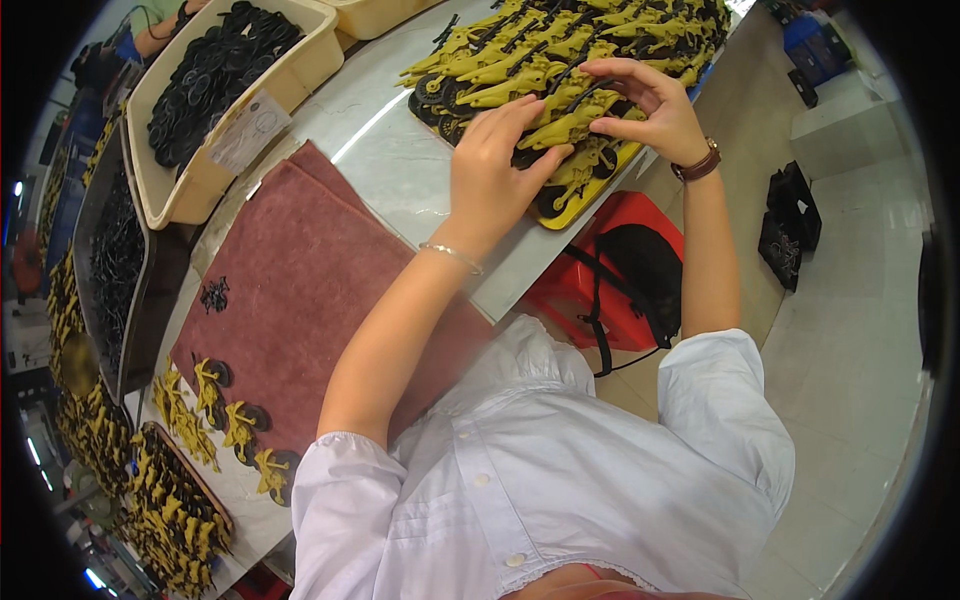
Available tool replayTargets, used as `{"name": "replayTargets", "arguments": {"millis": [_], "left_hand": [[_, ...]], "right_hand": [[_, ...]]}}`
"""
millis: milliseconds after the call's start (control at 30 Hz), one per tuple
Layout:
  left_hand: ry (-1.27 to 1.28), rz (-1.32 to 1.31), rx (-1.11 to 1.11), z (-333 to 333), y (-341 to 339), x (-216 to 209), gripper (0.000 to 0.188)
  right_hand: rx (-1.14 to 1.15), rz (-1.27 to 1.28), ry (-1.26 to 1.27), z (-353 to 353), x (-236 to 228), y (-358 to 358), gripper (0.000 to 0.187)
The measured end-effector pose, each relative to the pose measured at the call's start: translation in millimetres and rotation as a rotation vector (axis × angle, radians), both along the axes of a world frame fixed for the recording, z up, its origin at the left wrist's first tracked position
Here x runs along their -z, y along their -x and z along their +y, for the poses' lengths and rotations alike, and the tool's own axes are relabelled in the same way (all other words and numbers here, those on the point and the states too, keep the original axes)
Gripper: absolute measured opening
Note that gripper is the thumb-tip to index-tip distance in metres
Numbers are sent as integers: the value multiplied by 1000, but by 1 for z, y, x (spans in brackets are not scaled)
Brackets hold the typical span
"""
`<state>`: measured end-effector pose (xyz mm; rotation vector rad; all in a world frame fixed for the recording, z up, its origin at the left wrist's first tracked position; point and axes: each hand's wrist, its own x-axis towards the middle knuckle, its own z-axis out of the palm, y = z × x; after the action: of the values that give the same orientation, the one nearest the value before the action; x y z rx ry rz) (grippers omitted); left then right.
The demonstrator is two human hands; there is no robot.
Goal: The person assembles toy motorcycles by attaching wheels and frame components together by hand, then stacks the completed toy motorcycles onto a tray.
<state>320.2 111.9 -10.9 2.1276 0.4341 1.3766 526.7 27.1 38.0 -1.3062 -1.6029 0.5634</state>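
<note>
Rows of yellow and black toy bikes [530, 65] stand packed on a yellow tray [607, 190] at the far right end of the table. At the tray's near edge, my left hand [497, 165] and my right hand [655, 110] hold one yellow toy bike [572, 124] between them. The left thumb and fingers curve round its left end, with the fingertips partly hidden. On its right end, the right thumb and forefinger close in a loose pinch. Another toy bike [585, 172] lies just below, on the tray's corner.
A maroon cloth [300, 270] covers the table's middle, bearing small black parts [214, 295]. Several yellow pieces [238, 430] lie along its lower left. A cream bin [290, 85] holds black wheels; a dark bin [140, 330] stands beside it. A red stool [645, 215] with a black bag sits below the edge.
</note>
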Motion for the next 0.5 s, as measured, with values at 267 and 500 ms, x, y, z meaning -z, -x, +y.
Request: {"name": "replayTargets", "arguments": {"millis": [267,500], "left_hand": [[-200,122,-75,2,10,6,46],[-212,217,-79,-4,16,-1,48]], "right_hand": [[331,-464,-191,-13,16,7,43],[459,-428,-191,-21,26,4,40]]}}
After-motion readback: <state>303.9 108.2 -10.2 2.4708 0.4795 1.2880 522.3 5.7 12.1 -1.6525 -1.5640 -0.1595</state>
